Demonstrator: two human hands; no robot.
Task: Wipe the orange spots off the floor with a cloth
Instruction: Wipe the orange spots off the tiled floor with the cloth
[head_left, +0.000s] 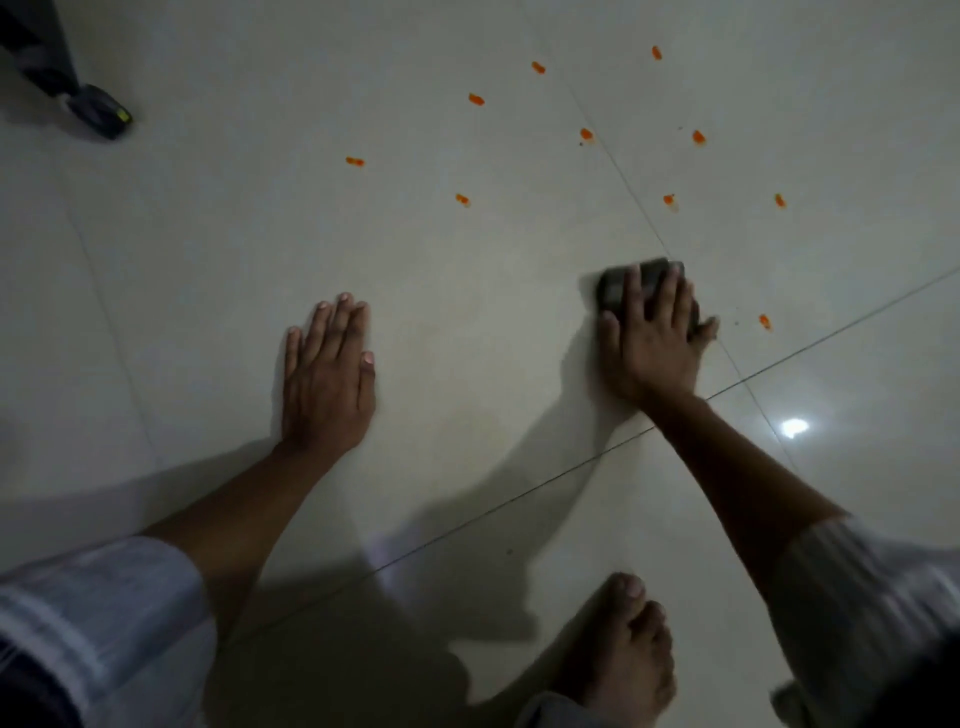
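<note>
A: Dark cloth (618, 288), folded small, lies flat on the pale tiled floor (467, 270) under the right hand (652, 332). The grip there is an open palm with spread fingers pressing the cloth down; nothing is pinched or lifted. The left hand (324, 374) is also open and flat on the floor, holding nothing, and in my judgement only props the body.

B: Procedure for this step?

A: Recommended: keep the palm weight over the cloth, push it along the grout line toward the far spots, and cover each spot fully before dragging. Turn the cloth to a clean face once it loads, or the orange will likely smear. Take the near spot (764, 322) first; it sits just beside the right hand, on its right.

B: Count, please.

A: Orange spots visible: ten. Nine form a loose cluster (587, 134) toward the far edge of the floor, well apart from the cloth; the tenth is the near one. Cloths: one. Hands: two. One bare foot (626, 649) at the near edge. One dark object (98, 111) at the far left corner; I cannot tell what it is.

B: Progress?

A: No smears show around the cloth, so I cannot tell how much has been wiped. Ten spots are left to wipe.
</note>
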